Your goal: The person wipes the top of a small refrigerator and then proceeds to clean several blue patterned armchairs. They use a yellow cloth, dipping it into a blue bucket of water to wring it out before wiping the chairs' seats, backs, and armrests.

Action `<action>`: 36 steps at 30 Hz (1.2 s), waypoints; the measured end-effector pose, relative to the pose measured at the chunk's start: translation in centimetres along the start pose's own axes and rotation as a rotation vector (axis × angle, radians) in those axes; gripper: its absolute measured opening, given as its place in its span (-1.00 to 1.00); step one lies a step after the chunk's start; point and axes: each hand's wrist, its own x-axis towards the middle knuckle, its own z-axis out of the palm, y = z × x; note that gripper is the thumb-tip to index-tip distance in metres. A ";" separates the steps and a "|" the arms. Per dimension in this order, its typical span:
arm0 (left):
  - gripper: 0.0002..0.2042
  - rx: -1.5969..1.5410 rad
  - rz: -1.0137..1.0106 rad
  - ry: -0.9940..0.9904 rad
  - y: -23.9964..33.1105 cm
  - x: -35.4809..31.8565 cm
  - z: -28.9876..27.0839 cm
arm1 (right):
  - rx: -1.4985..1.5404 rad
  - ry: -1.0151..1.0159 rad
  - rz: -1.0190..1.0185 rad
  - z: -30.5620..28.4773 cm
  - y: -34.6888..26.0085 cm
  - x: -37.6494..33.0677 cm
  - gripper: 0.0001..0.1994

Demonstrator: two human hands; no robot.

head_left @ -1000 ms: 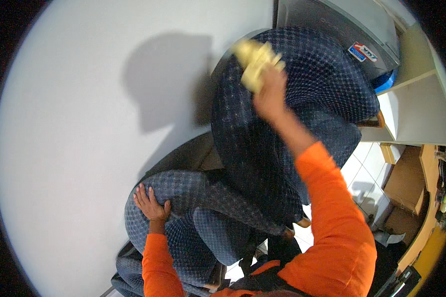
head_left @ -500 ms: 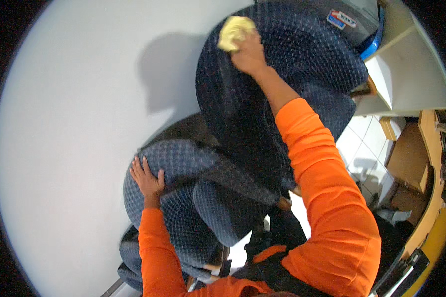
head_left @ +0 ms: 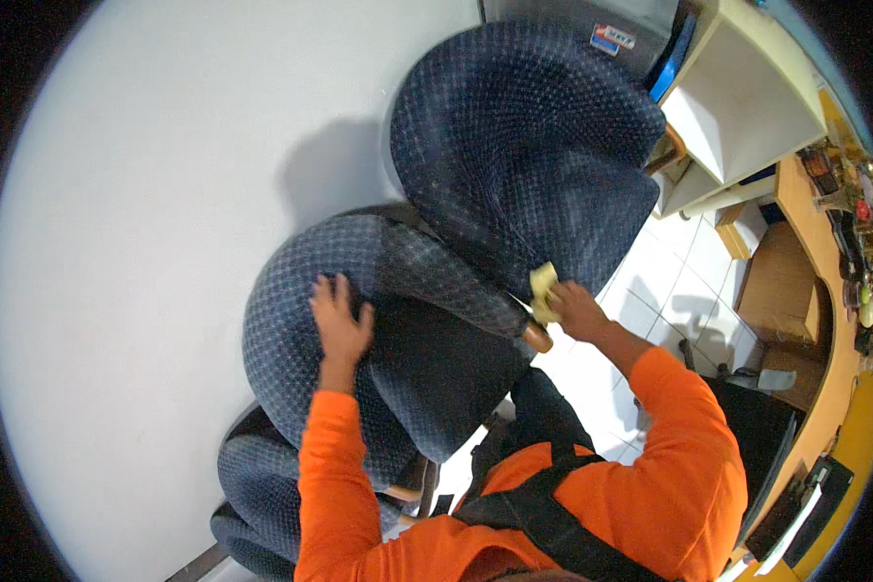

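My right hand [head_left: 579, 311] is closed on a pale yellow cloth [head_left: 543, 291], at the front edge of a dark blue patterned armchair [head_left: 524, 107]. The cloth hangs by the seat's lower front, close to the wooden arm end [head_left: 536, 338] of the nearer chair. With fingers spread, my left hand [head_left: 342, 325] rests on the rounded backrest of that nearer armchair [head_left: 286, 301], which has the same checked blue upholstery. Its seat [head_left: 456, 388] lies in shade to the right of my left hand.
More upholstered chairs [head_left: 259, 480] line the white wall [head_left: 145, 262] at lower left. A pale open shelf unit [head_left: 747, 107] and a grey box-like object [head_left: 563, 19] stand beyond the far chair. White floor tiles [head_left: 664, 257] and a long wooden desk [head_left: 815, 233] are at right.
My right hand has brought the cloth from the top of the far chair's backrest down to its seat's front edge. My left hand has shifted slightly right on the nearer backrest.
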 end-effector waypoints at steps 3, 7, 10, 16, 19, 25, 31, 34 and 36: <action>-0.26 -0.091 0.046 -0.111 3.7 -9.5 0.6 | -0.045 -0.426 0.180 -0.2 -2.0 -8.2 -0.73; -0.27 -0.319 -0.125 -0.253 6.9 -27.8 2.0 | 0.007 -0.512 0.443 1.8 -6.1 -17.4 -0.67; -0.29 -0.375 -0.157 -0.405 8.0 -41.2 3.3 | 0.313 -0.474 0.798 4.3 -9.3 -21.9 -0.55; -0.39 -0.374 -0.319 -0.605 6.5 -55.5 3.2 | 0.439 -0.584 0.721 6.3 -13.4 -26.6 -0.52; -0.43 -0.454 -0.625 -0.503 6.3 -58.2 2.4 | 0.567 -0.475 0.954 5.9 -12.6 -27.0 -0.49; -0.48 -0.508 -0.812 -0.349 7.3 -60.9 1.7 | 0.934 -0.100 1.040 5.5 -7.7 -22.6 -0.59; -0.40 -0.553 -0.824 -0.462 9.8 -59.2 2.3 | 1.702 0.262 0.741 2.2 -6.4 -14.2 -0.71; -0.36 -0.556 -0.781 -0.570 11.4 -56.0 2.7 | 1.954 0.442 0.726 -0.5 -6.0 -11.4 -0.64; -0.33 -0.556 -0.746 -0.638 12.6 -52.8 3.0 | 2.174 0.493 0.660 -2.0 -4.6 -10.2 -0.61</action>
